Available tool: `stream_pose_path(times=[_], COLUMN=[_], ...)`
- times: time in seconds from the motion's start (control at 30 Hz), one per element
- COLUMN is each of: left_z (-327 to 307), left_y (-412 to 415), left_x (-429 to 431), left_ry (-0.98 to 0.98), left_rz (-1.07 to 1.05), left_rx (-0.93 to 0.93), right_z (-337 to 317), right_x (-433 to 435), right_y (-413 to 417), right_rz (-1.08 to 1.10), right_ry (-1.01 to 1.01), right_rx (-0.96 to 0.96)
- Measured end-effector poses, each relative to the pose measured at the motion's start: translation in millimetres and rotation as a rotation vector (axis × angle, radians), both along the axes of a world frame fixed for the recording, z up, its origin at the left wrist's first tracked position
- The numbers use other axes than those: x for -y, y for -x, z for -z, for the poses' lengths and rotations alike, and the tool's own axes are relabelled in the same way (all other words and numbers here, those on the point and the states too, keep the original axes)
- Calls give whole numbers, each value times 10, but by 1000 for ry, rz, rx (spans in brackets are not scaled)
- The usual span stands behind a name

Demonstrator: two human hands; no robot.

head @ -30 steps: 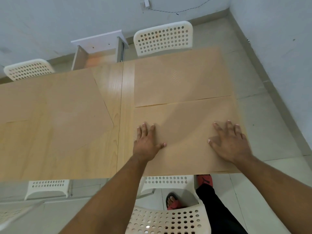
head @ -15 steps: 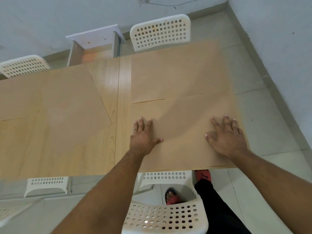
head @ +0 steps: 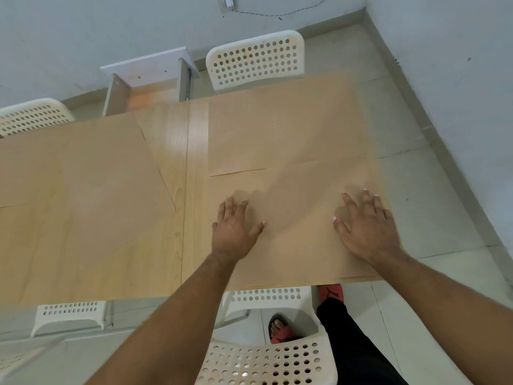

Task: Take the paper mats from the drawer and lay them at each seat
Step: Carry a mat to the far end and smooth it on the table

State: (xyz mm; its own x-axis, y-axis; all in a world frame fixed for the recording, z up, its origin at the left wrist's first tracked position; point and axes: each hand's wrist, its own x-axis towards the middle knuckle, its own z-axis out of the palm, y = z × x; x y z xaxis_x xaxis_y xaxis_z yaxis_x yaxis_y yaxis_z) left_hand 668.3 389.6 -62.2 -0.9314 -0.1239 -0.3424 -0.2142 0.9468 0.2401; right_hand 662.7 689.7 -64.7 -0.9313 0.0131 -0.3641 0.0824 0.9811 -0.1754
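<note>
Chairs ring the long wooden table (head: 172,151): going left to right, a white perforated chair (head: 30,115) shows at the far left edge, and another low white chair (head: 69,315) is tucked under the near edge. On the left half of the table lies a skewed paper mat (head: 105,173), turned at an angle so one corner points toward the table's centre seam, with a further mat (head: 25,173) at the far left edge partly out of view. Beyond the table, against the wall, stands an open white drawer (head: 144,87), its wooden inside visible. Right of the seam, the far right mat (head: 283,129) lies square in front of a white chair at the far side (head: 255,59). Just nearer, touching or slightly overlapping it along a thin line, is the near right mat (head: 299,218), which reaches the table's right and near edges. The left hand (head: 233,232) rests flat on this mat near its left edge, fingers stretched forward close together and thumb out to the right, grasping nothing. The right hand (head: 369,226) lies flat near the mat's right edge, fingers spread, thumb pointing left, likewise gripping nothing. Under the near edge stands a white chair (head: 266,357), and beside it the person's black trouser leg (head: 347,343) and red sandals (head: 331,291)
</note>
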Motion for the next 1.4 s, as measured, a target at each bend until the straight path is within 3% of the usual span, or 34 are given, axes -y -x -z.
stream_pose_path(times=[0.23, 0.47, 1.1, 1.4], left_z=[-26, 217, 553, 541], left_y=[382, 630, 470, 466], left_x=[-933, -1649, -1784, -1809], left_ry=[-94, -76, 73, 64], left_rz=[159, 250, 221, 200], left_rx=[-148, -95, -140, -121], right_z=[12, 245, 450, 463], right_x=[-146, -186, -260, -355], right_y=[440, 732, 888, -33], right_rz=[19, -70, -196, -174], right_ry=[49, 34, 14, 66], right_rx=[-80, -64, -140, -213])
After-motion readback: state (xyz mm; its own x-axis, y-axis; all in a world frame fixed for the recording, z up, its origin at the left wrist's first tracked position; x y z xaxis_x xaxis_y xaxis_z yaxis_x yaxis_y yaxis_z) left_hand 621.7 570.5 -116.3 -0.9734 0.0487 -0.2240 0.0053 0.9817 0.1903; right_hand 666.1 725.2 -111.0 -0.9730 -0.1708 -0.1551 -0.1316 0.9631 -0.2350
